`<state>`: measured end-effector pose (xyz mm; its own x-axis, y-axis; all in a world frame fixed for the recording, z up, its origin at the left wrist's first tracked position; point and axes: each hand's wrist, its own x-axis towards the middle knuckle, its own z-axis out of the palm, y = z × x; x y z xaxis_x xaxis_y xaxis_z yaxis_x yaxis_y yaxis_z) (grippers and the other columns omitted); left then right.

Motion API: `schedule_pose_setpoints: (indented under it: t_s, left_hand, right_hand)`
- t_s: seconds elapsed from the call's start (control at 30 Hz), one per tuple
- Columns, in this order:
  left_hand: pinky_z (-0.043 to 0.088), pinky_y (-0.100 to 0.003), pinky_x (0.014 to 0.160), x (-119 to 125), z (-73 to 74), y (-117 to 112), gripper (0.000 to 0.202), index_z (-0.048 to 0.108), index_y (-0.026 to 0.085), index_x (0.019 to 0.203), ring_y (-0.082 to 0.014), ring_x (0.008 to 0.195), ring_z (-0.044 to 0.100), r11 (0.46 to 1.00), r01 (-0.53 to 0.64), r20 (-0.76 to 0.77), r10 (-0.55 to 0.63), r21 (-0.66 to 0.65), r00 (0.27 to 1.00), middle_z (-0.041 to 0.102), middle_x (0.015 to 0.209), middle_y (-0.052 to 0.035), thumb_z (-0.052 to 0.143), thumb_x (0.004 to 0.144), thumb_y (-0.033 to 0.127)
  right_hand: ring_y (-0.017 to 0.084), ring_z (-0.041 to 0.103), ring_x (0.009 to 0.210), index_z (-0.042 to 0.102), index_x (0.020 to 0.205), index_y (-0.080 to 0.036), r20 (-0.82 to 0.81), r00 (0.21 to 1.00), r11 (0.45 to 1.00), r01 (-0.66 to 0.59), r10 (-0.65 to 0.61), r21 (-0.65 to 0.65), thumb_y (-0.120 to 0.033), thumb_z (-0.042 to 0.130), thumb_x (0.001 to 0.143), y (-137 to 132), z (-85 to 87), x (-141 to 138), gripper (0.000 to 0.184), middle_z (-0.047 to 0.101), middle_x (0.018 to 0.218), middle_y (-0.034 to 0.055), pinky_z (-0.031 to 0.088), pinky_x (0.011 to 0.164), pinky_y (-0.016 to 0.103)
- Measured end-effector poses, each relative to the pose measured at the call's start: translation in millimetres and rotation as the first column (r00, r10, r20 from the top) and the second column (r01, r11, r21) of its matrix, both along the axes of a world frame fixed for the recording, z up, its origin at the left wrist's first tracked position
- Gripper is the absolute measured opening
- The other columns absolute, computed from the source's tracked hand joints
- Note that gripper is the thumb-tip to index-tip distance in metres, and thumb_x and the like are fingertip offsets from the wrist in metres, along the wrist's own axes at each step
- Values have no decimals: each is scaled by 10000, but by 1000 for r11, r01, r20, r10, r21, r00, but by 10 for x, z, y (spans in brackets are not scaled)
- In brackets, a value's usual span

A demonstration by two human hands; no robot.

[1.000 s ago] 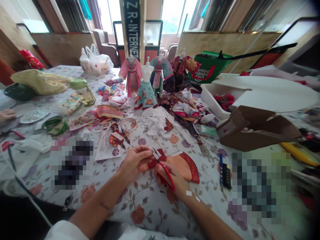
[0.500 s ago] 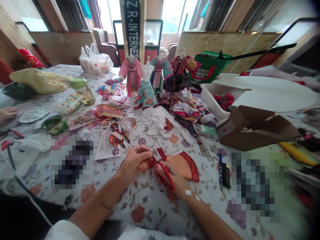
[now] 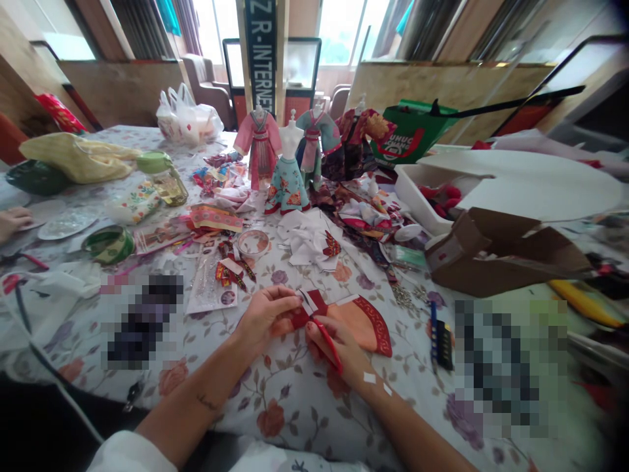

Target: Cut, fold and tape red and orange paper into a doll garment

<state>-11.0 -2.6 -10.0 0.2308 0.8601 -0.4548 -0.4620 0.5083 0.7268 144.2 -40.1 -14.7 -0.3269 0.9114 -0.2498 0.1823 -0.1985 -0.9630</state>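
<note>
Head view: your L hand (image 3: 268,320) sits left of the work, fingers pressed together and pinching a red fabric piece (image 3: 307,311), prob. to keep it taut and stop it sliding. Thumb is hidden, so can't tell exactly how it bears on the cloth. Your R hand (image 3: 334,351) is curled round a slim red-handled tool (image 3: 330,346), pinching it close to the fabric. Can't tell if it's scissors or something else, as the tip is hidden behind the fingers and white strips. The red piece lies on top of a peach fabric panel (image 3: 356,331) w/ a patterned red border, just right of your L hand, both hands close in so the work stays under your eyes. White tape patches (image 3: 369,377) sit on your R wrist.

All this rests on a floral tablecloth (image 3: 275,419), with the hands working in the space nearest you. Further up, a white dress form (image 3: 291,145) in a teal skirt stands among doll robes, likely kept upright for display. White paper scraps (image 3: 307,239) lie just beyond your hands, and a cardboard box (image 3: 506,262) sits to the R. A co-worker's hand (image 3: 12,221) shows at the far L edge, well apart from yours.
</note>
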Motion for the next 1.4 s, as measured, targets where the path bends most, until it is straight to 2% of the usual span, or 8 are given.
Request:
schedule_pose_setpoints:
  t_s: [0.47,0.67,0.87,1.03,1.17,1.27,1.4]
  left_hand:
    - [482,-169,456,-6,25,-3,239,633,145,724,-52,443,537,999,-8,-14,7,-38,1000,653,635,13,808,570,193]
    - [475,-169,439,0,53,0,247,623,141,709,-53,429,525,999,-12,-15,12,-44,1000,643,609,20,812,558,190]
    - [499,-171,472,-4,43,5,217,624,130,723,-74,498,573,1000,-5,21,6,-26,1000,654,637,4,794,593,170]
    - [510,-190,469,-30,13,19,189,635,128,739,-77,475,572,999,35,92,-33,-16,995,672,664,-7,775,615,152]
    - [513,-167,527,-56,34,28,182,659,112,723,-81,539,610,999,19,125,-22,27,992,684,670,-18,783,592,127]
    - [502,-142,562,-92,65,61,189,674,113,699,-74,572,622,995,-65,132,55,72,990,689,660,-13,800,560,132]
    - [461,-128,512,-151,72,137,239,684,133,695,-62,567,607,963,-244,126,230,117,965,686,659,7,827,505,158]
  right_hand:
    - [79,358,418,423,612,-187,-50,998,999,23,-25,-30,-535,542,821,-10,-119,1,424,456,477,-50,246,418,207]
    - [68,352,383,425,602,-190,-40,998,997,49,-52,-59,-524,563,804,-21,-32,-16,414,450,462,-53,241,389,200]
    - [76,346,368,423,600,-202,-20,997,994,71,-73,-82,-559,566,769,-23,48,-42,420,438,443,-55,234,359,201]
    - [82,345,405,422,578,-197,68,992,994,105,-105,12,-552,572,754,-10,15,-48,423,426,464,-47,232,374,207]
    - [100,372,459,447,597,-193,189,963,974,163,-192,160,-516,507,812,26,-4,31,392,437,503,-34,272,429,219]
    - [125,422,539,497,614,-183,320,907,930,165,-274,329,-511,491,827,79,-8,127,391,469,551,-14,306,503,233]
    - [138,433,567,502,592,-179,535,789,887,26,-301,461,-494,519,818,122,-33,194,387,460,553,-10,280,547,247]
